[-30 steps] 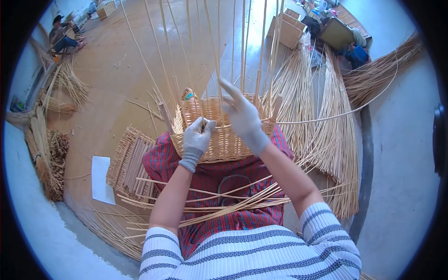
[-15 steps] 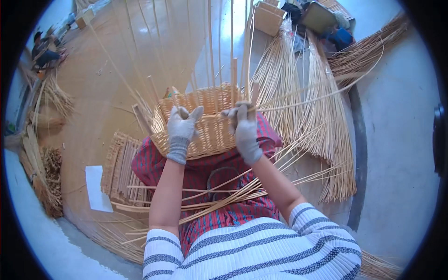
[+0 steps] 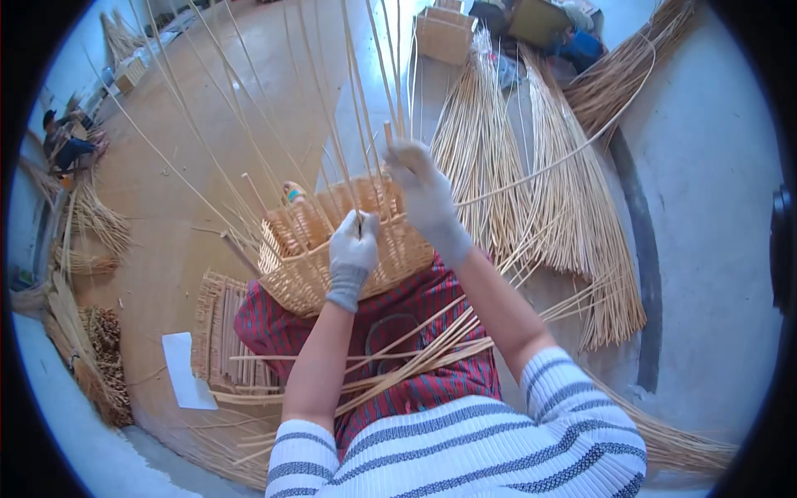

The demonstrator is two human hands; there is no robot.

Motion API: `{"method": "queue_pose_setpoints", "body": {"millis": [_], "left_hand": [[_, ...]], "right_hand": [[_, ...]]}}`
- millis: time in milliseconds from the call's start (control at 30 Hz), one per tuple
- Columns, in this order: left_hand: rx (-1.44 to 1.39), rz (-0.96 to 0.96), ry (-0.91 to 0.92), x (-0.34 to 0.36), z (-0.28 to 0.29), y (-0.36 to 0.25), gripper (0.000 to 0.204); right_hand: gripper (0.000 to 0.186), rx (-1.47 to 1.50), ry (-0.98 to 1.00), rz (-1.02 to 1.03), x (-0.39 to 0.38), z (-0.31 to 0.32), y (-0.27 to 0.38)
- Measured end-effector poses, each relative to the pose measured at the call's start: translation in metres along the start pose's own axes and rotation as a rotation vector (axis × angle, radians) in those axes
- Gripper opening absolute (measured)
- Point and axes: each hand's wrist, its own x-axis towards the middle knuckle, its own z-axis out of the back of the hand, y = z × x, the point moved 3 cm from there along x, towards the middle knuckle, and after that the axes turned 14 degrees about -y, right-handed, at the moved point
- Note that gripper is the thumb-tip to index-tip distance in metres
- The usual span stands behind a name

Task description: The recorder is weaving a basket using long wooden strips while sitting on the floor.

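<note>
Right grip (image 3: 430, 197) has risen; left grip (image 3: 353, 251) pinches basket (image 3: 311, 280) rim.

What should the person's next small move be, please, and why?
Perhaps the right hand should ease the long rod past the corner peg: that hand is raised beside the peg, the rod trails out unwoven to the right of the basket, and the left hand is closed at its near rim, possibly steadying it.

Head-worn fisheye looks down on basket (image 3: 307, 279), near.
</note>
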Motion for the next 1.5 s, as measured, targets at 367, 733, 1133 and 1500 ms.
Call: {"method": "queue_pose_setpoints", "body": {"millis": [367, 733, 1133, 1500], "left_hand": [[-0.051, 0.059, -0.049, 0.010, -0.004, 0.008, 0.019], [0.312, -0.269, 0.552, -0.113, 0.106, -0.025, 0.040], [0.393, -0.151, 0.433, -0.139, 0.145, 0.009, 0.012], [0.034, -0.425, 0.045, -0.088, 0.155, -0.012, 0.015]], "right_hand": [[0.032, -0.097, -0.094, -0.388, -0.059, 0.061, 0.034], [0.077, -0.447, 0.399, -0.170, -0.052, 0.024, 0.029], [0.024, -0.387, 0.549, -0.095, -0.159, 0.060, 0.055], [0.023, 0.732, 0.336, -0.360, -0.100, 0.004, 0.133]]}}
